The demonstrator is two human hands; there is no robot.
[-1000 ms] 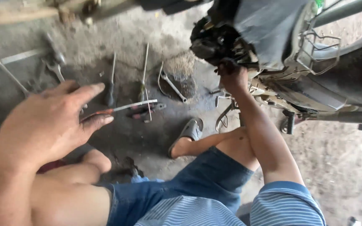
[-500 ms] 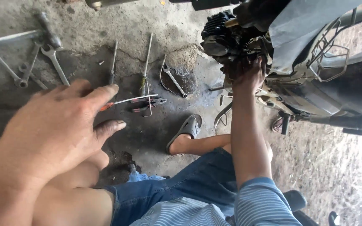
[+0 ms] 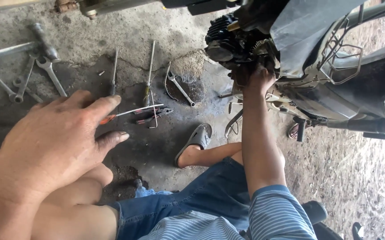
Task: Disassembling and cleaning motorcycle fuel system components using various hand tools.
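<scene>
My left hand [image 3: 54, 142] hovers above my bent left knee, fingers stretched out and holding nothing. Its fingertips are closest to an orange-handled screwdriver [image 3: 130, 112] and dark pliers [image 3: 154, 114] lying on the oily concrete. My right hand [image 3: 258, 80] is raised to the underside of a motorcycle engine [image 3: 228, 42]. Its fingers are pushed in among the engine parts, so whatever they grip is hidden. My right foot in a grey sandal [image 3: 197, 140] rests on the ground below that arm.
Two long screwdrivers [image 3: 113, 73] [image 3: 149, 71] and a small spanner [image 3: 181, 89] lie on the floor beyond my left hand. Several spanners [image 3: 50, 73] sit at far left. The motorcycle body [image 3: 317, 35] fills the upper right, with a footpeg [image 3: 299, 129] sticking out low.
My left hand has drifted a little lower and nearer, still with nothing in it. My right hand has stayed at the engine while my view shifted.
</scene>
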